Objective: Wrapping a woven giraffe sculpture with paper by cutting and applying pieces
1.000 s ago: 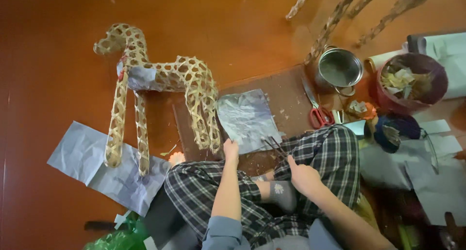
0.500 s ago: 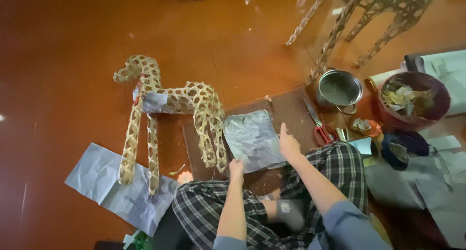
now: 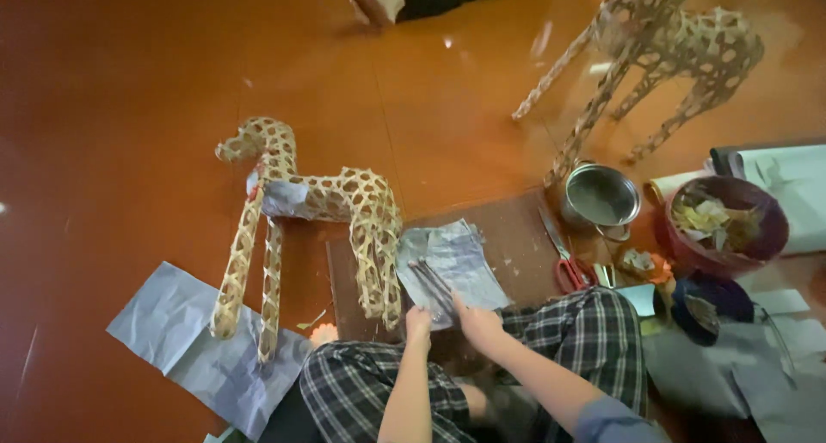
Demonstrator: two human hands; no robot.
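I sit on the floor in plaid trousers. A crumpled grey paper sheet [image 3: 460, 254] lies on a brown board [image 3: 516, 232] in front of my knees. My left hand [image 3: 419, 324] pinches the sheet's near edge. My right hand [image 3: 478, 324] grips a few thin dark sticks [image 3: 430, 281] that lie slanted across the sheet. A woven cane horse frame [image 3: 344, 204], partly covered with grey paper at the neck, lies on its side just left of the board.
A steel pot [image 3: 600, 198], red-handled scissors [image 3: 568, 271] and a maroon bowl of scraps [image 3: 730, 224] sit to the right. A second cane frame [image 3: 675, 52] stands at the back right. Grey paper [image 3: 185, 344] lies front left. Another person's foot [image 3: 377, 0] shows at top.
My view tilted up and away, so more floor shows. My right hand went from lying flat on the sheet to holding the sticks on it. My left hand stays at the sheet's edge.
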